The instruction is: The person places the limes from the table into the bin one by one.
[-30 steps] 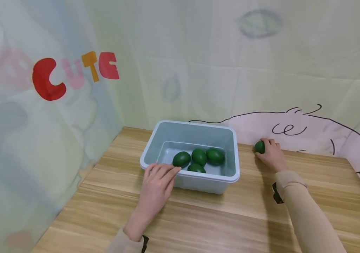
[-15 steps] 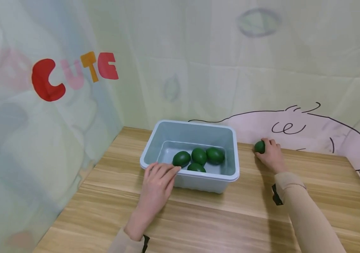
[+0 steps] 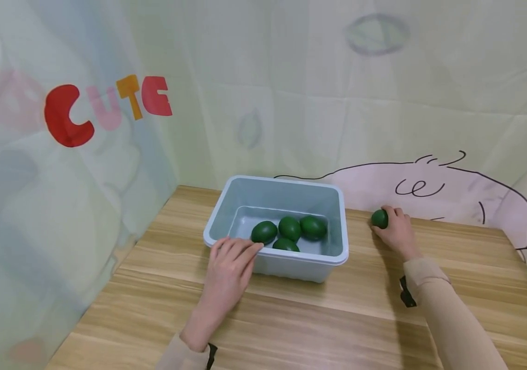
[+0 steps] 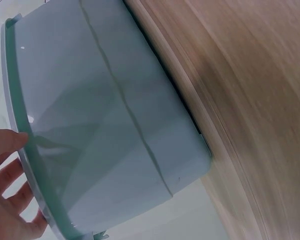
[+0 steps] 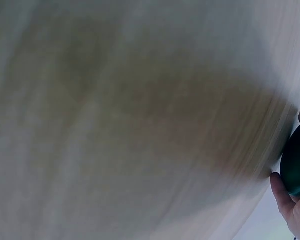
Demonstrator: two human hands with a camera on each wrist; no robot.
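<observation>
A pale blue plastic tub [image 3: 291, 264] stands on the wooden table, with several dark green avocados [image 3: 264, 233] lying on its floor. My left hand [image 3: 228, 272] grips the near rim at its left part. In the left wrist view the thumb [image 4: 12, 141] lies on the outer side of the rim [image 4: 27, 155], and the fingers are behind it. Right of the tub, by the table's back edge, my right hand [image 3: 397, 232] holds another avocado [image 3: 379, 219] between thumb and fingers. This avocado [image 5: 296, 162] shows only partly at the edge of the right wrist view.
The wooden table [image 3: 291, 329] ends at a printed cloth backdrop [image 3: 272, 103] behind and on the left. Coloured letters are on the left side of the cloth. A rounded pale figure [image 3: 467, 200] is drawn behind my right hand.
My right hand and its avocado have shifted very slightly toward me. The left hand stays on the tub's rim, and the avocados in the tub lie as before.
</observation>
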